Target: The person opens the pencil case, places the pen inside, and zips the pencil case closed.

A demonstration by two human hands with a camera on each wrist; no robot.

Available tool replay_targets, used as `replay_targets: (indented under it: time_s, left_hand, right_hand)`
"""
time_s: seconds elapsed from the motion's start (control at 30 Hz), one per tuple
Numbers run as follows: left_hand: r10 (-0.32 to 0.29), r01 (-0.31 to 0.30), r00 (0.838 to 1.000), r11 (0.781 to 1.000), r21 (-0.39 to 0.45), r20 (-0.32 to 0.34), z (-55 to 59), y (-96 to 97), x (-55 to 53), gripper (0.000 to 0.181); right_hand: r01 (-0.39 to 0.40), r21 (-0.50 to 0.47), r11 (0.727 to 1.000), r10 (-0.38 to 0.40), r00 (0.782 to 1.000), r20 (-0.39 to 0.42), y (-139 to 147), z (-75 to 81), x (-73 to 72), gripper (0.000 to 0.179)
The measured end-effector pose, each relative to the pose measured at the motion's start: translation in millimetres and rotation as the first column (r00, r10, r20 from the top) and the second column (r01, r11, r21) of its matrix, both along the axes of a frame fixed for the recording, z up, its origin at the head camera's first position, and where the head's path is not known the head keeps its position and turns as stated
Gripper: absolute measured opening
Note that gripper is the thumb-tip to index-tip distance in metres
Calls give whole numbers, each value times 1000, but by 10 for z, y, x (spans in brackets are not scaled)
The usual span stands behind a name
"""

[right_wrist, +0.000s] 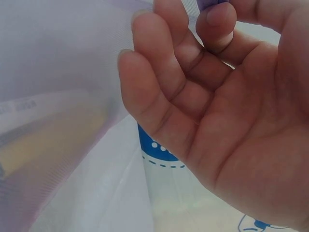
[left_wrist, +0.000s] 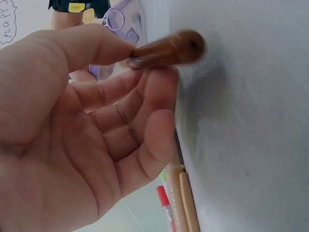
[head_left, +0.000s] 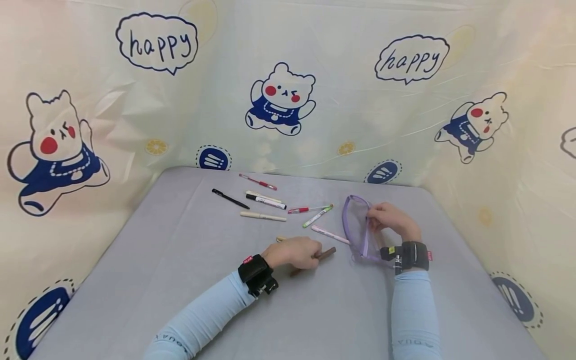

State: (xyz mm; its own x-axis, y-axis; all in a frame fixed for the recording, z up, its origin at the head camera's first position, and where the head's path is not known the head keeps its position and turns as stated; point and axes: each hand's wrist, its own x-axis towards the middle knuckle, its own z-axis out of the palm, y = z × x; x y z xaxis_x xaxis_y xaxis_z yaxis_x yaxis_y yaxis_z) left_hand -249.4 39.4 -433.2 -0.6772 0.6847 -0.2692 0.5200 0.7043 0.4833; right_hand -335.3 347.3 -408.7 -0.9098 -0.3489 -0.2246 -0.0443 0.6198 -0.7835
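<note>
My left hand (head_left: 294,251) pinches a brown pen (head_left: 327,253) between thumb and fingertips, low over the table. In the left wrist view, the rounded end of this brown pen (left_wrist: 169,50) points out past the fingertips. My right hand (head_left: 392,218) pinches the purple edge of a see-through mesh pouch (head_left: 345,222), which stands propped up to the left of that hand. In the right wrist view, the hazy mesh (right_wrist: 63,53) spreads beside the fingers, and a yellowish long shape shows through it. A pink pen (head_left: 330,234) lies against the pouch's left side.
Behind my left hand lie a beige pen (head_left: 263,216), a green-and-white pen (head_left: 317,217), a red pen (head_left: 298,210), a black-capped marker (head_left: 266,201), a black pen (head_left: 230,199) and another red pen (head_left: 258,181). A printed curtain (head_left: 279,150) hangs along the table's (head_left: 180,240) back.
</note>
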Motion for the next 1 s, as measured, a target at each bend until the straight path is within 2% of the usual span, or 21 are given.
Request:
replay_targets:
  time_s: [0.2,0.4,0.57,0.7,1.0]
  left_hand:
    - [68,-74,995,993,92,71,6,13,-40,8]
    - [130,-150,984,974,169,121,-27,54,-84,10]
    - [213,-254,962,929,269,172,-129,106,-193,11]
    - [245,-311,942,892,327,228,-191,148,-279,14]
    - [263,-364,918,856,366,296,-170,250,-309,16]
  right_hand:
    - [10,6,1000,-10,1000,5,-8,-10,-5,29]
    - [-4,7,1000,4,1000,-4,3,-16,-12,29]
    - [-5,12,1000,5,1000,-7,12,-19,-14,30]
    - [-4,13,1000,5,1000,-11,20,-27,-15,30]
    - [3,-6,1000,-3,1000,-19,19,-25,-7,30]
